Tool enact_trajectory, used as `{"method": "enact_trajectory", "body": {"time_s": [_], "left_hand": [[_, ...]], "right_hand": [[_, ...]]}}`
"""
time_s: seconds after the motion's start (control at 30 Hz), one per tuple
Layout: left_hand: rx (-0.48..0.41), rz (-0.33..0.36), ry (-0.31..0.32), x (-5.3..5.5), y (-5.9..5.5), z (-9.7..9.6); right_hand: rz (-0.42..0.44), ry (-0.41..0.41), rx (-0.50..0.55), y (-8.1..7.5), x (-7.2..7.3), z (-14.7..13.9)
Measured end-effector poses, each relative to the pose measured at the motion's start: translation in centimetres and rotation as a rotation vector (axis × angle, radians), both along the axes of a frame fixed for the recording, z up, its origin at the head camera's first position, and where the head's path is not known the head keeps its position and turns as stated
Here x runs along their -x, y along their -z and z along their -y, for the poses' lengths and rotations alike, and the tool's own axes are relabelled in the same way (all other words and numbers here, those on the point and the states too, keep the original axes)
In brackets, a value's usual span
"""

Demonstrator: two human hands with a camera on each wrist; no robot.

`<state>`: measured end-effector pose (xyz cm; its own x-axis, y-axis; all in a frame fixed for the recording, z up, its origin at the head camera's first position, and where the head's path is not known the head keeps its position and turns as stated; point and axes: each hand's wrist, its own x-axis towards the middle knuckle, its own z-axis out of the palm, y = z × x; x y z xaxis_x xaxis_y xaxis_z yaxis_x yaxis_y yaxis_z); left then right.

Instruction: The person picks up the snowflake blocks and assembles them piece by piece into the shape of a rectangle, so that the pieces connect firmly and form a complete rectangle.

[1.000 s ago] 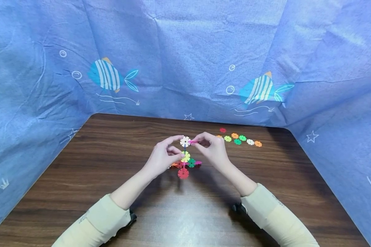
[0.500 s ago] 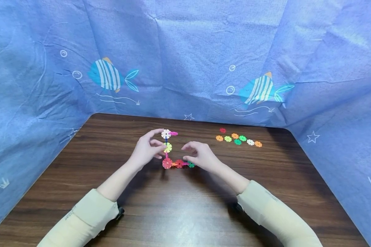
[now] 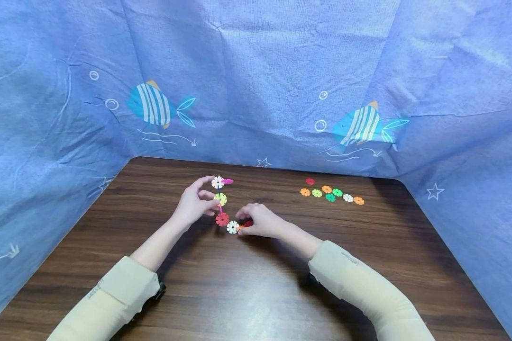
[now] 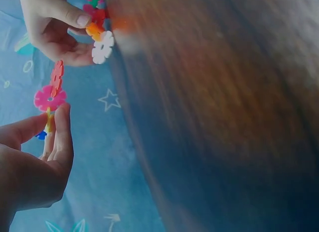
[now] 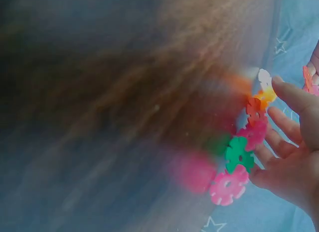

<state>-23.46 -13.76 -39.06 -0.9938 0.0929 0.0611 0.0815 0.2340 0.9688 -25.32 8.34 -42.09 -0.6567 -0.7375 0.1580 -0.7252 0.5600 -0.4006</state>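
In the head view my left hand (image 3: 192, 203) pinches a yellow notched flower disc (image 3: 222, 199), part of a linked chain. Above it in that chain are a blue disc, a white disc (image 3: 217, 182) and a pink disc (image 3: 228, 181); below come a pink one and a red disc (image 3: 222, 219). My right hand (image 3: 262, 221) holds a second chain near its white end disc (image 3: 233, 228), close to the red disc. In the right wrist view this chain runs through orange, red and pink to a green disc (image 5: 239, 155) and a pink end disc (image 5: 229, 187).
Several loose flower discs lie at the back right of the brown wooden table (image 3: 324, 293), among them a red disc (image 3: 309, 181) and a white disc (image 3: 347, 198). A blue fish-print cloth (image 3: 256, 85) hangs behind the table.
My left hand has moved left with its chain. My right hand has let go of the pink disc at that chain's top, come down and left, and taken hold of the second chain.
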Motion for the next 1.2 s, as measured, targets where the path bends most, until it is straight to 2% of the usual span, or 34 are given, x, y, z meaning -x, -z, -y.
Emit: {"method": "enact_trajectory", "body": {"time_s": [0.27,0.53,0.7,0.87,1.2], "left_hand": [[0.007,0.006,0.036,0.0,0.3,0.0],[-0.018,0.035,0.042,-0.1,0.2,-0.4],[-0.012,0.059,0.047,-0.4,0.1,-1.1],[-0.027,0.061,0.034,-0.5,0.0,-1.9],[-0.105,0.1,0.027,-0.5,-0.1,-2.6]], "right_hand": [[-0.043,-0.008,-0.007,0.8,0.2,0.3],[0.024,0.043,0.05,0.5,0.0,-0.7],[0.025,0.042,0.095,0.0,-0.2,-1.4],[-0.069,0.016,0.143,-0.6,-0.7,-1.9],[-0.397,-0.007,0.094,-1.2,-2.0,-2.4]]}}
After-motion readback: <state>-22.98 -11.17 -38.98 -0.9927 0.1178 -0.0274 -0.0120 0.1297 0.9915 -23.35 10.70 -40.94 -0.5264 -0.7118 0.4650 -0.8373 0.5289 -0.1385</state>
